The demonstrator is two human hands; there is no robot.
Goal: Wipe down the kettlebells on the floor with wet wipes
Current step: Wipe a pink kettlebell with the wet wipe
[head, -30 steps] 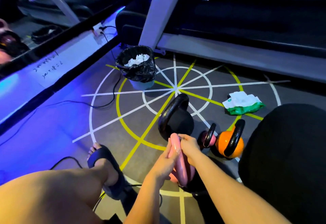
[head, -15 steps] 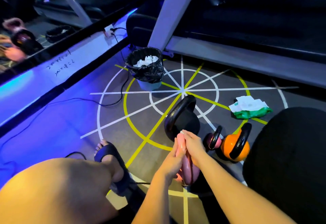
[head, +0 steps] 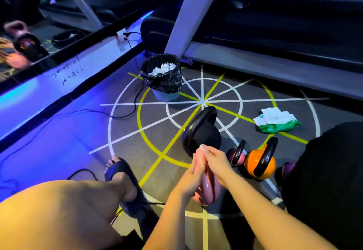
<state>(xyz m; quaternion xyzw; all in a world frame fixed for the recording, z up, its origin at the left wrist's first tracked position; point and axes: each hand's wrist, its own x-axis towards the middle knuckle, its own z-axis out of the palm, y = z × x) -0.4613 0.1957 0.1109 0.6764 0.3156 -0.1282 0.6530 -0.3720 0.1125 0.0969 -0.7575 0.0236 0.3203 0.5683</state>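
1. Grey gym flooring (head: 153,141) taped with white and yellow circles and spokes fills the view. A mirror (head: 29,39) edged in blue light runs along the left, and a treadmill (head: 275,63) stands at the back right.
2. At the far edge of the yellow circle stands a waste bin (head: 163,84) with a black liner and crumpled white wipes (head: 162,67) inside. A black cable (head: 125,115) loops on the floor beside it.
3. A green and white pack of wet wipes (head: 277,122) lies on the floor to the right, well apart from the bin.
4. Near the middle of the circle stands a black kettlebell (head: 206,135). To its right are a small pink kettlebell (head: 236,155) and an orange kettlebell (head: 250,164), just beside each other and both with black handles.
5. The pink kettlebell (head: 208,187) is nearest the person, in front of the black one, between both hands.
6. The left hand (head: 191,179) grips its handle from the left side.
7. The right hand (head: 217,160) pinches a white wet wipe (head: 203,148) against the top of that handle, so the two hands meet there.
8. A bare foot in a dark slide sandal (head: 119,173) rests on the floor at the left.
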